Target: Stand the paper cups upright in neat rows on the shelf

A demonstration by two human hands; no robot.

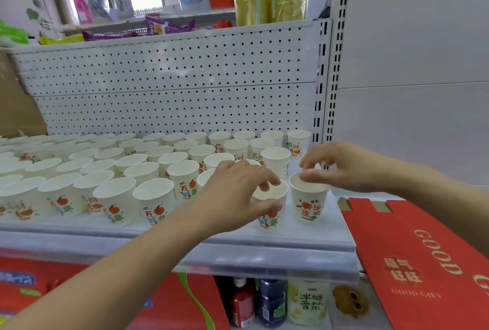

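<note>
Several white paper cups [154,200] printed with orange fruit and characters stand upright in rows across the grey shelf [304,234]. My left hand [238,197] grips the rim and side of one front-row cup [268,219], fingers curled over its mouth and thumb on its wall. My right hand [341,166] pinches the rim of the rightmost front cup [308,206], which also stands upright. The two held cups stand side by side near the shelf's right end.
A perforated grey back panel [172,86] rises behind the cups. A red gift box [423,263] lies at the lower right beside the shelf. Bottles [272,303] stand on the level below. Snack packs and yellow packages sit on the upper shelf [185,25].
</note>
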